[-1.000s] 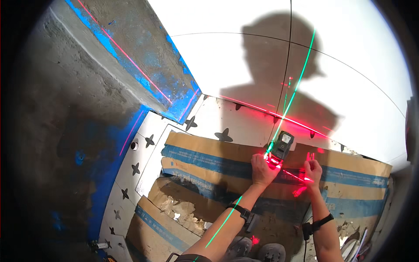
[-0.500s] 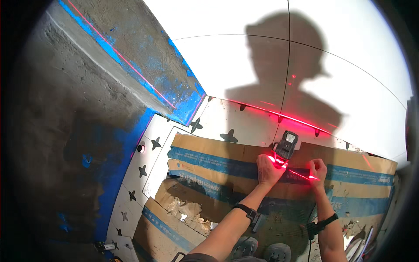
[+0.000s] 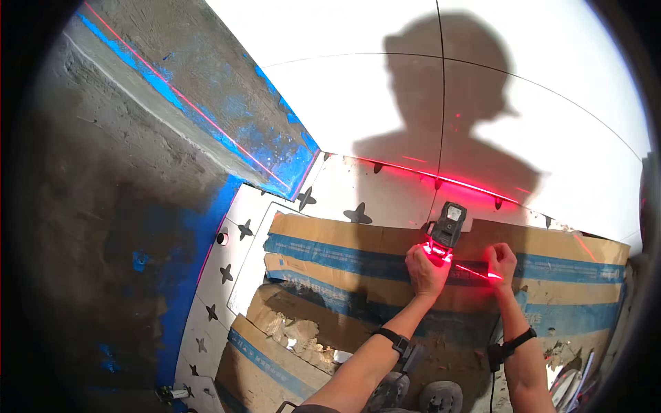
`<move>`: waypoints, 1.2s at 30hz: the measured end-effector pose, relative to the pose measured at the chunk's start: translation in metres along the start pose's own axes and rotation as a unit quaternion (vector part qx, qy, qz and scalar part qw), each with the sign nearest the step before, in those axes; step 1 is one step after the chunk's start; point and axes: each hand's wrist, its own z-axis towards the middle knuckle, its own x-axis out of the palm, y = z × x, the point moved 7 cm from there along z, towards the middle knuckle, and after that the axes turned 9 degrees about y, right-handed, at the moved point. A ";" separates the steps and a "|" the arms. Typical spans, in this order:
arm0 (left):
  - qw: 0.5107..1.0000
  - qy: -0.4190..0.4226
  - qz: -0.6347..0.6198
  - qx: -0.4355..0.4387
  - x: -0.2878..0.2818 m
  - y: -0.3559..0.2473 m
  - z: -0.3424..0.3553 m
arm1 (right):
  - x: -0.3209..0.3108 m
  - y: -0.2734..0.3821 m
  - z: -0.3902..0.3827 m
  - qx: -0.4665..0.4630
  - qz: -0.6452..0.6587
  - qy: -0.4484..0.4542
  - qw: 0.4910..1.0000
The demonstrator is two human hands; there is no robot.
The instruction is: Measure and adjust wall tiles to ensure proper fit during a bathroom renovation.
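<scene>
A black laser level [image 3: 449,224] stands near the tiled wall, giving off bright red light. My left hand [image 3: 428,270] is closed around its near end, where the red glow is strongest. To the right of it, apart from the level, my right hand [image 3: 502,264] is held closed with fingers curled together; anything inside is hidden. A red laser line crosses that hand. Below both hands lies flattened cardboard [image 3: 385,292] with blue printed bands.
White wall tiles [image 3: 310,89] carry my shadow and a red line along their foot. Rough grey wall with blue coating [image 3: 227,199] is at left. Patterned floor tiles [image 3: 237,255] border the cardboard. Debris [image 3: 292,334] lies in a torn gap; my shoes [image 3: 441,396] are at the bottom.
The view has shifted slightly, so the wall and the level sit a little further left. Both hands keep nearly the same places and poses.
</scene>
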 end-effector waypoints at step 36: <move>1.000 0.007 0.003 -0.004 -0.005 -0.001 -0.009 | -0.002 0.002 0.001 -0.005 0.037 0.013 0.999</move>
